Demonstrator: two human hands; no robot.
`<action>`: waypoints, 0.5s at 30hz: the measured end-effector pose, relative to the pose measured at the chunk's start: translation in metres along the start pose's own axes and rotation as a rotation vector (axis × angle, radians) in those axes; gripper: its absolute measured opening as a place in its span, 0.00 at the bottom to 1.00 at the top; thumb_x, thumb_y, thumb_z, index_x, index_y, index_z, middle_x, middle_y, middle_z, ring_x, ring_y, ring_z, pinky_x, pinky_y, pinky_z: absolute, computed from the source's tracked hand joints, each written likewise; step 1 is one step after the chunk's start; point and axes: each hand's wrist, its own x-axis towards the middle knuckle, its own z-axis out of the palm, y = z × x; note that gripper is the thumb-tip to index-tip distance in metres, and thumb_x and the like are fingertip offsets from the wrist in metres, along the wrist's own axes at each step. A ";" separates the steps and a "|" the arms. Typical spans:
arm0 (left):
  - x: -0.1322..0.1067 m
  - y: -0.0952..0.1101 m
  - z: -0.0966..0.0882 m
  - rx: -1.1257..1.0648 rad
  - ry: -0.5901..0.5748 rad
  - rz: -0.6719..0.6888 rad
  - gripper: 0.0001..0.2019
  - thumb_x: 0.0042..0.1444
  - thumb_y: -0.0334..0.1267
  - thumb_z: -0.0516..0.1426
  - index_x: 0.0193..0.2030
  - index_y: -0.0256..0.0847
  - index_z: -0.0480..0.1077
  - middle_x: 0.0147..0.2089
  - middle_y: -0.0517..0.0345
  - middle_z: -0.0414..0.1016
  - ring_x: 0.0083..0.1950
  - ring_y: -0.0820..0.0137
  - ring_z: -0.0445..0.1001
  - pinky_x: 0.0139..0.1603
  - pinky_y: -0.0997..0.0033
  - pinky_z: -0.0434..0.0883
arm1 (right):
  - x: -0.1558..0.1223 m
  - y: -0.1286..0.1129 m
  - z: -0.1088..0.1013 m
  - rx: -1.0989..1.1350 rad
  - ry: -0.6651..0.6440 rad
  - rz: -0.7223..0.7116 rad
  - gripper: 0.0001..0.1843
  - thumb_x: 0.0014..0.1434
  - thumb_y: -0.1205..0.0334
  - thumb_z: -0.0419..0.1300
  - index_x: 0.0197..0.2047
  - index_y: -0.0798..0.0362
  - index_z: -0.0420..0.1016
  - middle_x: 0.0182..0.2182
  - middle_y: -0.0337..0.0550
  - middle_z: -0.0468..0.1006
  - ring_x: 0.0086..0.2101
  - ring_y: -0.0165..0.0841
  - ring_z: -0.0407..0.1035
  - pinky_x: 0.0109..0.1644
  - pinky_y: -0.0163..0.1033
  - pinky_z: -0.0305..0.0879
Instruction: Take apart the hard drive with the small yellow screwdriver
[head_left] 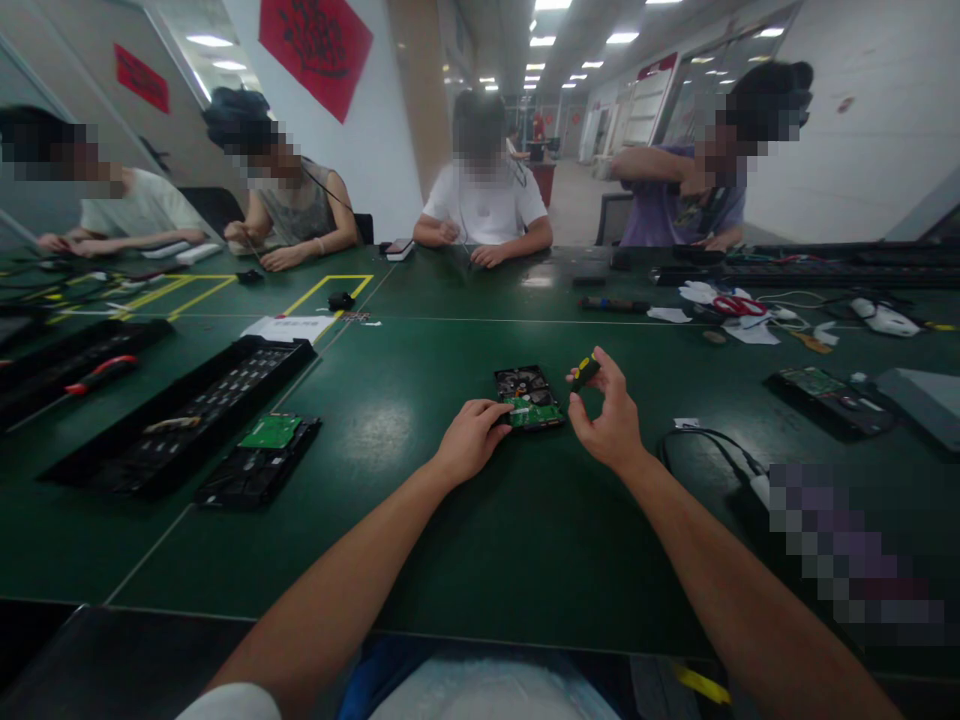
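head: right hand (pixel 611 420) pinches stubby, perhaps rubbery screwdriver (pixel 585 371)

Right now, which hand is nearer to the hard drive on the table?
Left. The left hand touches the near edge of the hard drive; the right hand is just right of it, holding a screwdriver.

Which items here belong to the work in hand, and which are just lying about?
In hand:
- hard drive, held by the left hand
- screwdriver, in the right hand

Lying about:
- trays
- pliers
- scissors
- cable
- paper
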 end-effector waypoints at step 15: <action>0.000 -0.003 0.001 0.002 -0.012 -0.005 0.18 0.71 0.41 0.57 0.65 0.45 0.71 0.58 0.46 0.75 0.63 0.56 0.70 0.63 0.50 0.72 | -0.001 0.001 0.002 0.011 -0.020 -0.003 0.45 0.65 0.65 0.60 0.78 0.44 0.43 0.66 0.55 0.70 0.51 0.44 0.78 0.58 0.58 0.78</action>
